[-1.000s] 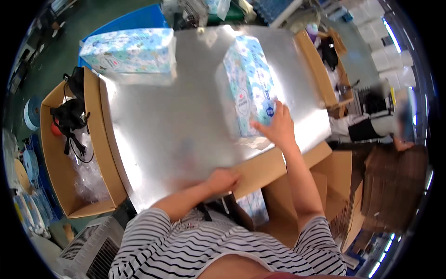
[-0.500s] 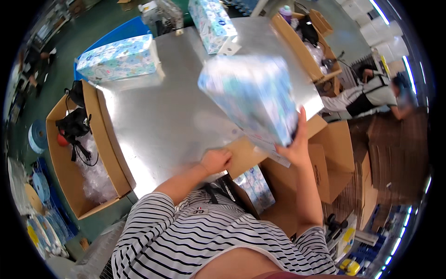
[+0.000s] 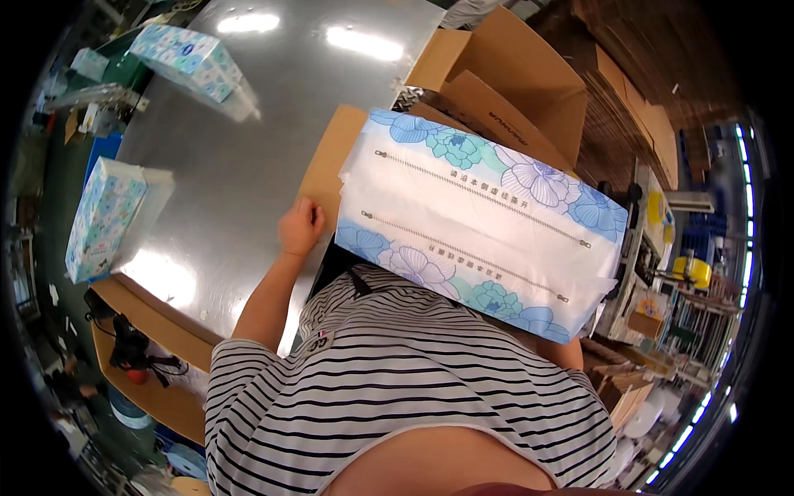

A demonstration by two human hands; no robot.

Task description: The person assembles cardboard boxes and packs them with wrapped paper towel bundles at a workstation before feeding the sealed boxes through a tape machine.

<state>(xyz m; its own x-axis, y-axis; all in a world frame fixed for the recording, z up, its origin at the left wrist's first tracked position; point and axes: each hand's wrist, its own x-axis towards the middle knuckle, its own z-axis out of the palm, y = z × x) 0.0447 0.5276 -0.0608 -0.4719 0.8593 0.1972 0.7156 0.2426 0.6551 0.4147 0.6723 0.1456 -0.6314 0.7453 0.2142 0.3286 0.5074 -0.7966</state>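
A large wrapped tissue pack (image 3: 471, 219) is raised in front of me, white with blue, purple and green flowers and printed zipper lines. My right forearm (image 3: 566, 354) reaches up behind its lower right corner; the pack hides that hand's fingers. At the table's near edge, my left hand (image 3: 302, 226) is closed on the brown carton flap (image 3: 332, 157). Most of the carton under that flap is covered by the tissue pack.
Two more flowered packs, one upper left (image 3: 186, 62) and one at the left edge (image 3: 105, 219), stand on the metal table (image 3: 248, 165). An open carton (image 3: 529, 83) is beyond the raised pack. Stacked flat cardboard (image 3: 637, 91) stands farther right. A cardboard box (image 3: 157, 318) sits lower left.
My right hand has brought the tissue pack from over the table down and rightward, over the carton. My view has turned right. The left hand stays at the flap.
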